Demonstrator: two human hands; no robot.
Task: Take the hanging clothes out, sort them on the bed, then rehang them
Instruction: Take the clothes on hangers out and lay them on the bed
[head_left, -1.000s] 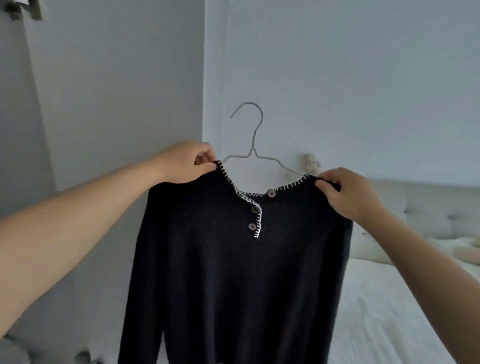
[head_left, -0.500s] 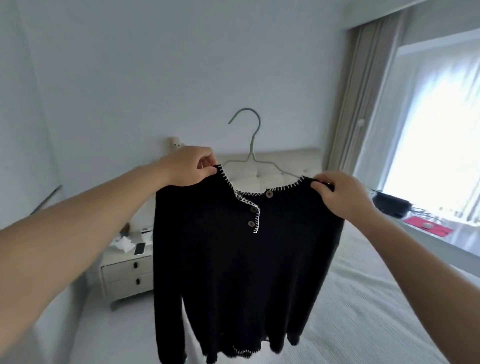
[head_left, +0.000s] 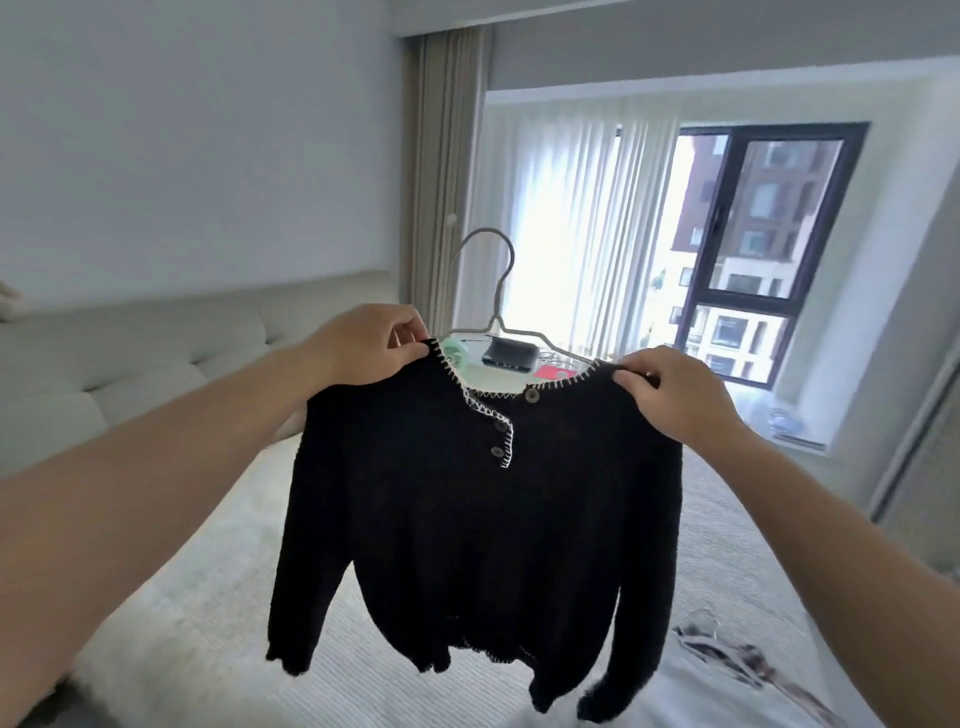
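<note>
A black knit sweater (head_left: 467, 519) with white stitched trim and brown buttons hangs on a thin grey wire hanger (head_left: 496, 291), held up in the air over the bed (head_left: 208, 623). My left hand (head_left: 369, 345) pinches the sweater's left shoulder at the neckline. My right hand (head_left: 670, 389) pinches its right shoulder. The hanger's hook stands free above the collar. The sleeves and hem dangle just above the white bedspread.
A padded grey headboard (head_left: 156, 353) runs along the left wall. Another patterned garment (head_left: 737, 660) lies on the bed at lower right. A window (head_left: 769, 249) with sheer curtains and a sill holding a dark box (head_left: 509, 356) is straight ahead.
My view has swung right, from the wall and nightstand to the window. Both hands keep the same grip on the sweater's shoulders, carrying it along over the bed.
</note>
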